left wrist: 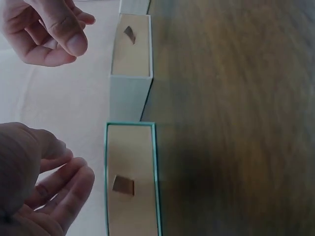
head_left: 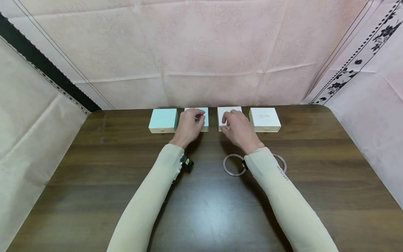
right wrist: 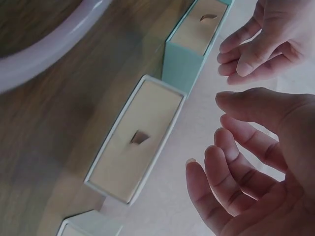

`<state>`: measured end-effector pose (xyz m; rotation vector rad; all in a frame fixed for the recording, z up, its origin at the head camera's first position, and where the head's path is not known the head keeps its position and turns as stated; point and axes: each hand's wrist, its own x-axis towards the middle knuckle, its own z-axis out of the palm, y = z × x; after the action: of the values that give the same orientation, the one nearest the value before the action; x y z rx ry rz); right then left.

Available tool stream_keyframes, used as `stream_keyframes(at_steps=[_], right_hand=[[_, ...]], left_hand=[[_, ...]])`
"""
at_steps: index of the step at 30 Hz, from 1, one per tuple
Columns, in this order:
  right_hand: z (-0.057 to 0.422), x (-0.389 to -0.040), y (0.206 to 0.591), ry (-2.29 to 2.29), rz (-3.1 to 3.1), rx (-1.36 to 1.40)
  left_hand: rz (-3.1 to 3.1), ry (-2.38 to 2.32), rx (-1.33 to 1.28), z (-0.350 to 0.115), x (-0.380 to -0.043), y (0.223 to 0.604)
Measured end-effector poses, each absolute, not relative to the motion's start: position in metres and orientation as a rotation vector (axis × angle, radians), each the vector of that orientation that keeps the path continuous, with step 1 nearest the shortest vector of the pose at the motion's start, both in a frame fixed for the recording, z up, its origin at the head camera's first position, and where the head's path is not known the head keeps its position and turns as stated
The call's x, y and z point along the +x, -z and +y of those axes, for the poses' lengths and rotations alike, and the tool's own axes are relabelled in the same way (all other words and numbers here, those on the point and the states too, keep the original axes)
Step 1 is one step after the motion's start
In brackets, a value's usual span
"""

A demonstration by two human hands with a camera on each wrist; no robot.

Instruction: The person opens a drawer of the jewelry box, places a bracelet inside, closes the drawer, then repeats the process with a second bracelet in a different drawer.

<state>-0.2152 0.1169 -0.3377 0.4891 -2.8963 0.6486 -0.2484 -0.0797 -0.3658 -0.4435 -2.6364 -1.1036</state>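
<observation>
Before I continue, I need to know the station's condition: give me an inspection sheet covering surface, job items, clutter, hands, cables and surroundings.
Surface: dark brown wood-grain table, glare near its middle.
Job items: along the far edge, left to right, outer mint-green rectangular box, inner mint-green rectangular box, inner white rectangular box, outer white rectangular box; box material uncertain.
Clutter: pale lilac ring beside the right forearm; second pale lilac curved piece, partly hidden by that forearm.
Hands: bare left hand above the inner mint-green box, bare right hand above the inner white box; fingers loosely bent, holding nothing.
Cables: nothing seen.
Surroundings: pale, creased cloth behind the table.
</observation>
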Motion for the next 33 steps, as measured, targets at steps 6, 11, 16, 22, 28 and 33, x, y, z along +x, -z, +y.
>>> stream_keyframes(at_steps=[6,11,16,22,28,33], right_hand=[[0.127,-0.216,0.341,-0.648,-2.915,0.467],[0.134,-0.217,0.342,-0.654,-2.930,0.447],[0.142,-0.218,0.345,-0.657,-2.962,0.433],[0.147,-0.218,0.348,-0.684,-2.992,0.430],[0.151,-0.221,0.350,-0.667,-3.007,0.416],[0.151,-0.223,0.351,-0.651,-2.999,0.421]], left_hand=[[-2.642,1.169,-0.457,-0.066,-0.250,0.366],[-2.684,1.196,-0.469,-0.053,-0.249,0.366],[-2.736,1.141,-0.498,-0.042,-0.249,0.366],[-2.701,1.117,-0.513,-0.035,-0.251,0.364],[-2.762,1.104,-0.495,-0.027,-0.253,0.362],[-2.865,1.041,-0.490,-0.021,-0.253,0.360]])
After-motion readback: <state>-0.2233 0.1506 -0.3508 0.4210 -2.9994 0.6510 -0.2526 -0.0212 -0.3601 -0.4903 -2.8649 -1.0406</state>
